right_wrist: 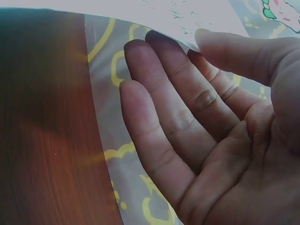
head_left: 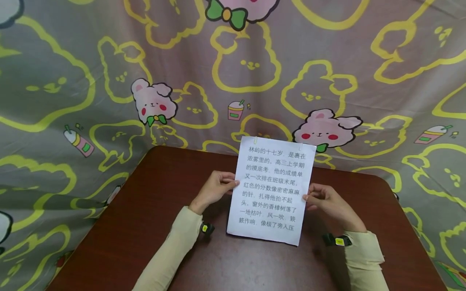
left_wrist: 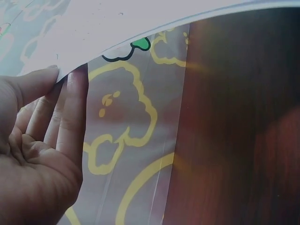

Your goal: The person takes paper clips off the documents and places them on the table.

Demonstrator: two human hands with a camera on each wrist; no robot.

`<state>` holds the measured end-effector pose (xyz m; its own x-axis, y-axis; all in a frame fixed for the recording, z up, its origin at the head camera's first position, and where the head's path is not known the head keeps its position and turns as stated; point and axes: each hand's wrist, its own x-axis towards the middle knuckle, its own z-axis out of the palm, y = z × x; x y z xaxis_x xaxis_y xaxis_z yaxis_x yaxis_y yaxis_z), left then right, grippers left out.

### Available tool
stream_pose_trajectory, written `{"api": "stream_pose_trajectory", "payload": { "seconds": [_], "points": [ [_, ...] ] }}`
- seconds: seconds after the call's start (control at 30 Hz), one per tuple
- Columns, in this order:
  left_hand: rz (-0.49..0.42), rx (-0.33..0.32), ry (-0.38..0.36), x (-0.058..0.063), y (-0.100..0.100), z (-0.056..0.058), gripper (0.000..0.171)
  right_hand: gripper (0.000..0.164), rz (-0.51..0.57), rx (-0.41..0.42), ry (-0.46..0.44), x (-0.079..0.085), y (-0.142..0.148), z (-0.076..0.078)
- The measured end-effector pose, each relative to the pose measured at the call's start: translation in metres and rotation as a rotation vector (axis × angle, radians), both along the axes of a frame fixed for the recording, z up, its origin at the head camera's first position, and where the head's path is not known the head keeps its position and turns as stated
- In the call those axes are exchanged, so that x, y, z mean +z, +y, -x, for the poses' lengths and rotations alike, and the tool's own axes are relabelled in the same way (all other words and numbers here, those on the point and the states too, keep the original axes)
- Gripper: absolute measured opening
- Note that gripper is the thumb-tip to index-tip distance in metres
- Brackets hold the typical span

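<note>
A white sheet of paper (head_left: 271, 192) printed with several lines of large Chinese characters is held up over the table, tilted slightly clockwise. Its left edge is pinched by my left hand (head_left: 214, 189), thumb in front and fingers behind. On the opposite edge, my right hand (head_left: 332, 205) pinches it a little lower. A yellow paper clip (head_left: 255, 140) and a pale clip (head_left: 300, 147) sit on the top edge. In the left wrist view the thumb (left_wrist: 40, 84) presses the paper's edge; in the right wrist view the other fingers (right_wrist: 159, 108) extend behind the paper.
The dark reddish-brown table (head_left: 145, 226) spreads beneath both arms. A grey curtain (head_left: 189, 64) with yellow outlines and pink cartoon animals hangs around its back and sides. Black wrist devices with yellow labels, one on the left (head_left: 206, 228) and one on the right (head_left: 337, 241), sit at the cuffs.
</note>
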<state>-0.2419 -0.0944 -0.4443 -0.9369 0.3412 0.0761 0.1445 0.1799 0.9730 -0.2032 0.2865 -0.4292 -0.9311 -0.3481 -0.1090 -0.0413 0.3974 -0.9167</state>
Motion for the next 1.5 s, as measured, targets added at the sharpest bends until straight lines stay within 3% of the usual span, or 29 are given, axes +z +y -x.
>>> {"api": "stream_pose_trajectory", "payload": {
  "seconds": [0.57,0.97,1.5],
  "points": [
    [0.031,-0.022,0.008,-0.001,0.000,0.000,0.024,0.023,-0.100,-0.030,0.061,-0.003,-0.011,0.002],
    [0.064,0.041,0.057,0.000,-0.002,0.000,0.022,0.016,-0.127,-0.080,0.128,0.002,-0.006,-0.001],
    [0.049,0.102,0.009,-0.003,-0.002,-0.001,0.019,0.024,-0.169,-0.098,0.138,0.007,0.000,-0.001]
  ]
}}
